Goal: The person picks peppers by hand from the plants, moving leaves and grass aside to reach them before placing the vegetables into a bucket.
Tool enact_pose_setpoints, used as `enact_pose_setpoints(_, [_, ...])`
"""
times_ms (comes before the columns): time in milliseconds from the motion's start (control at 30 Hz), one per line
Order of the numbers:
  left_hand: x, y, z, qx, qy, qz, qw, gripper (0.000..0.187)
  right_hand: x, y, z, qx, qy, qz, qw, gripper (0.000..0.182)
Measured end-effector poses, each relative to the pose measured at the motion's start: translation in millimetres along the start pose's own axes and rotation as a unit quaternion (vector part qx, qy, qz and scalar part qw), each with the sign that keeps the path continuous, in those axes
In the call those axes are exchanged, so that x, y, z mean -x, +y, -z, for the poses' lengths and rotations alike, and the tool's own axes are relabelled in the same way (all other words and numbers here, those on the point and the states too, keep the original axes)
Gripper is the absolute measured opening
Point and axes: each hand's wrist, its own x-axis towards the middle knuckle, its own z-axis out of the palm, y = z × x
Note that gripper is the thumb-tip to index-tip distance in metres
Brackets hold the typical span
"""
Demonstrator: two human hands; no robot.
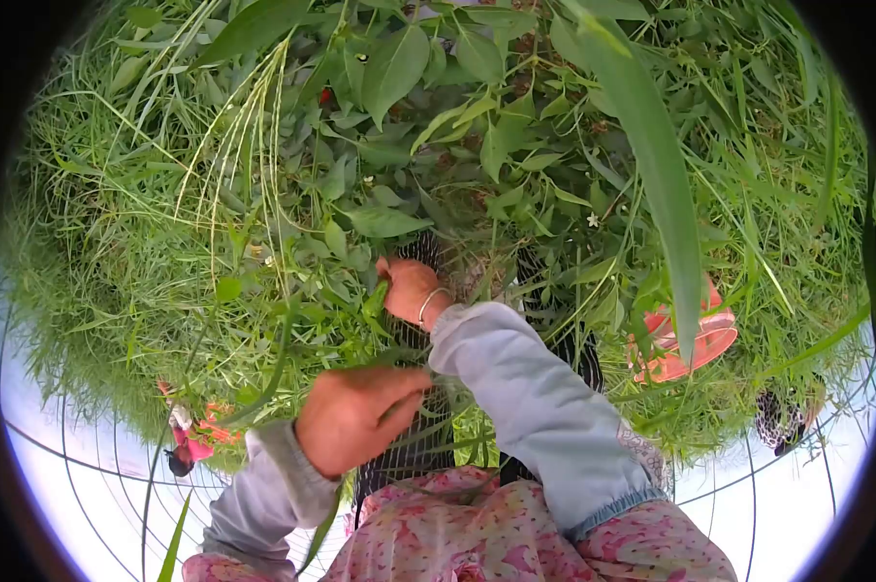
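Note:
My right hand (416,289), with a bracelet at the wrist, reaches into the low leafy plants (384,221). Its fingers are closed among the stems, and a bright green piece (375,299), leaf or fruit, shows beside them. My left hand (358,417) is nearer to me, lower and to the left, slightly blurred. Its thumb and fingers are pressed together, and I cannot tell what is between them. Long grass blades pass close by it. A small red spot (326,95) and a white flower (594,220) show among the leaves.
A pink-orange plastic container (700,339) stands in the grass at the right. A broad leaf blade (656,165) hangs close to the camera. One person (188,441) is at the far left, another (785,417) at the far right. Tall grass (118,262) surrounds the plants.

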Motion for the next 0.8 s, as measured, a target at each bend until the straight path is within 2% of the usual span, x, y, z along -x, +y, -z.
enact_pose_setpoints(33, [-17,-3,-7,-0.037,0.031,-0.039,0.998,0.020,3,3,-2,-0.057,0.001,-0.019,0.998,0.026])
enact_pose_setpoints(67, [-41,-16,-12,-0.074,0.059,0.006,0.995,0.021,6,6,-4,-0.115,0.003,-0.039,0.993,0.026])
enact_pose_setpoints(133, [-98,-49,-16,-0.190,0.100,0.100,0.972,0.017,-15,50,-31,-0.234,0.100,0.049,0.966,0.017])
enact_pose_setpoints(167, [-120,-90,-22,-0.285,0.116,0.105,0.946,0.020,-17,54,-21,-0.348,0.088,0.008,0.933,0.014])
enact_pose_setpoints(200, [-136,-163,-40,-0.434,0.198,0.032,0.878,0.021,-18,57,-10,-0.458,0.086,-0.034,0.884,0.013])
enact_pose_setpoints(267, [-154,-235,-24,-0.556,0.096,0.028,0.825,0.022,-12,54,27,-0.359,0.139,-0.035,0.922,0.018])
enact_pose_setpoints(300, [-158,-223,-4,-0.527,-0.087,0.095,0.840,0.021,-14,52,38,-0.309,0.165,-0.036,0.936,0.021])
enact_pose_setpoints(367, [-142,-179,5,-0.696,-0.200,-0.005,0.690,0.023,-28,44,54,-0.225,0.140,-0.079,0.961,0.025])
enact_pose_setpoints(400, [-142,-171,13,-0.596,-0.130,-0.014,0.793,0.023,-37,44,56,-0.182,0.127,-0.095,0.970,0.027])
enact_pose_setpoints(433, [-143,-164,19,-0.481,-0.056,-0.023,0.874,0.022,-46,42,50,-0.090,0.168,-0.056,0.980,0.030])
enact_pose_setpoints(500, [-142,-173,28,-0.372,-0.018,-0.017,0.928,0.022,-69,29,36,0.094,0.243,0.026,0.965,0.034])
enact_pose_setpoints(533, [-140,-187,34,-0.387,-0.054,-0.003,0.921,0.021,-80,17,40,0.148,0.138,-0.041,0.978,0.036])
enact_pose_setpoints(600, [-137,-202,37,-0.488,-0.098,-0.108,0.860,0.017,-98,23,25,0.135,0.153,0.037,0.978,0.036])
enact_pose_setpoints(633, [-138,-207,41,-0.336,-0.144,0.024,0.931,0.016,-103,29,18,0.129,0.160,0.073,0.976,0.037])
enact_pose_setpoints(667, [-140,-201,48,-0.167,-0.184,0.156,0.956,0.014,-84,16,30,0.144,0.176,0.122,0.966,0.039])
enact_pose_setpoints(700, [-139,-185,53,-0.078,-0.171,0.216,0.958,0.013,-69,7,38,0.120,0.123,0.082,0.982,0.039])
enact_pose_setpoints(733, [-139,-169,58,0.009,-0.147,0.274,0.950,0.013,-56,-1,46,0.099,0.069,0.044,0.992,0.040])
enact_pose_setpoints(767, [-141,-137,56,0.006,-0.080,0.262,0.962,0.013,-46,-3,51,0.078,0.018,0.005,0.997,0.041])
enact_pose_setpoints(800, [-142,-120,53,0.002,-0.014,0.250,0.968,0.013,-40,5,42,0.035,0.041,0.005,0.999,0.041])
